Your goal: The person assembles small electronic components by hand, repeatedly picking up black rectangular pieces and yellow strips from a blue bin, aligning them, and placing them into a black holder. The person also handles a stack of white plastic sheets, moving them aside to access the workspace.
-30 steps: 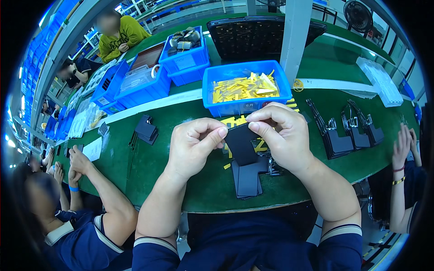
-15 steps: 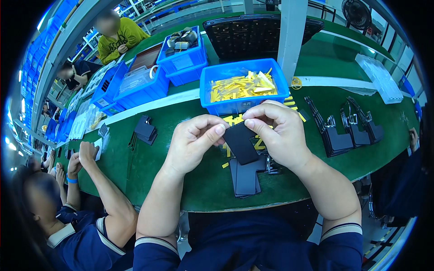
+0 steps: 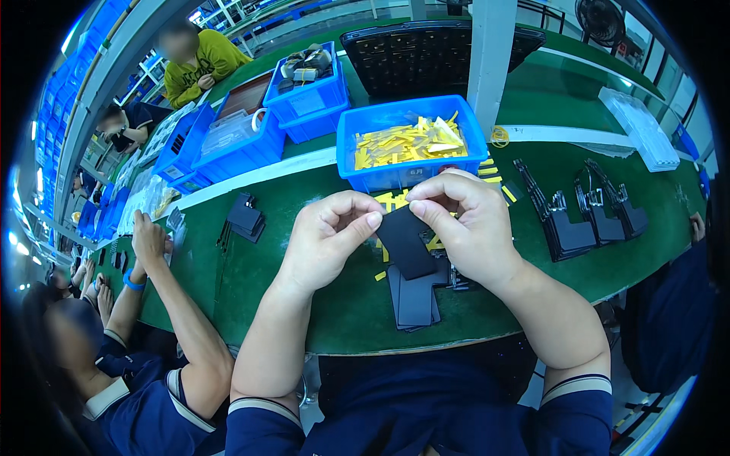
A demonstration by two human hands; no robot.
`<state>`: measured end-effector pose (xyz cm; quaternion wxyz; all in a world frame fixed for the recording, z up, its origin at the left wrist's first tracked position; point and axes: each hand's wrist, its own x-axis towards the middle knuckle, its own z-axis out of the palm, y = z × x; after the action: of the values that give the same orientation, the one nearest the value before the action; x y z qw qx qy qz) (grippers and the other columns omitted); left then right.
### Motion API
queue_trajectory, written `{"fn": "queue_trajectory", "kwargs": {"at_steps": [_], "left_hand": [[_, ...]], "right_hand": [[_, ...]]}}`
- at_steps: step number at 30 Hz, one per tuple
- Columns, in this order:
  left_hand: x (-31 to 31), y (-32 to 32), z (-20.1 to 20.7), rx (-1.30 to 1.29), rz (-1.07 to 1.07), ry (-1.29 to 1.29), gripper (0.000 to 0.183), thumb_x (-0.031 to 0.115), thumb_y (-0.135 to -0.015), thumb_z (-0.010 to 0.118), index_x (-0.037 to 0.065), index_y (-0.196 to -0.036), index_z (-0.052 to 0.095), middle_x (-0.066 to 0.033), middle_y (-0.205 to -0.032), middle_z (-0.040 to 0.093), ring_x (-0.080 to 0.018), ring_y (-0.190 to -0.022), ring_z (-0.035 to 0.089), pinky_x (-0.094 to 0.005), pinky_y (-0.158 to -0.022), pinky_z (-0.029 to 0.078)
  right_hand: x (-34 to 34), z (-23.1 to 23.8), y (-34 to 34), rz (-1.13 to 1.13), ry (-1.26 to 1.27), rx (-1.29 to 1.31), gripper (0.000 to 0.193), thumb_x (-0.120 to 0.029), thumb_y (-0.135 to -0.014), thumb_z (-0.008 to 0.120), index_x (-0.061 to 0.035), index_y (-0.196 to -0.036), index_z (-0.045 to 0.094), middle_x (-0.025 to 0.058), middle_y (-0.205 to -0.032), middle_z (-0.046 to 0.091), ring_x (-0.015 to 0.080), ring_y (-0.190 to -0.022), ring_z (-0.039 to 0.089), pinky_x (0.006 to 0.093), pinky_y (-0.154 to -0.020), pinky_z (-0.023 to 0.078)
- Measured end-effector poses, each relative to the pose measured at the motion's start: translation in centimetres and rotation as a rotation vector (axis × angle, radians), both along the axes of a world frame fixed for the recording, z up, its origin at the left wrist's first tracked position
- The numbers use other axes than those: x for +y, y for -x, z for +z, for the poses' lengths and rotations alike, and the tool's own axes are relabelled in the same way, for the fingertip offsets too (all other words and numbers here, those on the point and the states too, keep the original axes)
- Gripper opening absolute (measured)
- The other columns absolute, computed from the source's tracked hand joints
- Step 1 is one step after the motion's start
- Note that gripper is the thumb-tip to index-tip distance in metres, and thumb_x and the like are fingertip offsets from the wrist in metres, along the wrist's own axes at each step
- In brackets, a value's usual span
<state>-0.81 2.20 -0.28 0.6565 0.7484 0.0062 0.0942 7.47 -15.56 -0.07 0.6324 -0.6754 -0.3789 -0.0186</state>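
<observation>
- Pinching a flat black piece (image 3: pixel 407 242) between them, both hands hover above the green desk (image 3: pixel 304 228), near the picture's middle.
- The left hand (image 3: pixel 327 239) is curled narrow, its thumb and forefinger closed on the piece's edge at 9 o'clock.
- The right hand (image 3: pixel 464 228) grips the piece's top edge at 12 o'clock, fingertips pressed together there and the rest of the fingers bent over it.
- The black piece is tilted, held in the air clear of the desk, and it hangs over a stack of black pieces (image 3: pixel 414 296) lying flat on the desk at 6 o'clock of it.
- Small yellow strips (image 3: pixel 391 199) lie scattered on the desk just behind the hands.
- At 12 o'clock of the hands stands a blue bin (image 3: pixel 411 144) filled with more yellow strips.
- At 3 o'clock of the hands, well apart, black brackets (image 3: pixel 582 220) stand in a row on the desk.
- At 9 o'clock lies a small pile of black parts (image 3: pixel 245 218).
- Further blue bins (image 3: pixel 304 95) sit at 11 o'clock.
- At 8 o'clock a co-worker's forearm (image 3: pixel 163 285) rests on the desk's edge.
</observation>
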Motion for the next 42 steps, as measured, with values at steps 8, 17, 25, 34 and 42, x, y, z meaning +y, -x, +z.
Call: {"fn": "queue_trajectory", "kwargs": {"at_steps": [8,17,25,34,42], "left_hand": [[-0.8,0.1,0.2,-0.071,0.029,-0.236,0.016,0.008,-0.081,0.065,0.0,-0.094,0.063,-0.0045,-0.087,0.063,-0.0102,-0.078,0.058,-0.0231,-0.071,0.047],[12.1,0.8,0.1,-0.026,0.546,-0.167,0.014,0.004,-0.083,0.055,0.003,-0.095,0.062,0.0007,-0.078,0.062,-0.0077,-0.068,0.054,-0.0217,-0.065,0.042],[20.1,2.5,-3.1,0.424,1.039,-0.693,0.02,0.012,-0.081,0.057,0.004,-0.098,0.064,-0.0101,-0.089,0.065,-0.0235,-0.081,0.062,-0.0341,-0.074,0.047],[16.3,1.4,-1.8,-0.07,1.033,-1.16,0.032,0.016,-0.075,0.065,0.004,-0.104,0.061,-0.0152,-0.107,0.06,-0.0324,-0.103,0.055,-0.0396,-0.091,0.042],[7.8,-0.1,0.4,-0.261,0.564,-0.964,0.025,0.007,-0.078,0.061,0.0,-0.101,0.058,-0.0137,-0.108,0.06,-0.0272,-0.105,0.055,-0.0346,-0.093,0.04]], "right_hand": [[0.3,-0.4,0.4,0.062,0.019,0.015,0.006,-0.002,-0.078,0.062,0.0008,-0.083,0.064,0.0101,-0.076,0.06,0.0185,-0.068,0.061,0.0273,-0.064,0.048],[0.1,-0.7,-0.7,0.112,0.008,0.085,0.023,-0.005,-0.079,0.063,0.0011,-0.101,0.061,0.0097,-0.095,0.059,0.0165,-0.083,0.06,0.0269,-0.076,0.049],[0.1,-0.5,-0.5,0.153,0.069,0.085,0.014,-0.004,-0.079,0.062,0.003,-0.092,0.063,0.0094,-0.093,0.059,0.0167,-0.082,0.061,0.0263,-0.075,0.05],[-1.1,1.4,-0.9,0.153,0.054,-0.012,0.014,-0.006,-0.077,0.062,0.0007,-0.089,0.064,0.0105,-0.087,0.061,0.0181,-0.078,0.061,0.0283,-0.073,0.05],[-13.2,3.9,-12.6,-0.448,0.256,-0.409,0.014,-0.009,-0.076,0.064,-0.0002,-0.086,0.065,0.0124,-0.084,0.062,0.0247,-0.078,0.061,0.0318,-0.07,0.048]]}}
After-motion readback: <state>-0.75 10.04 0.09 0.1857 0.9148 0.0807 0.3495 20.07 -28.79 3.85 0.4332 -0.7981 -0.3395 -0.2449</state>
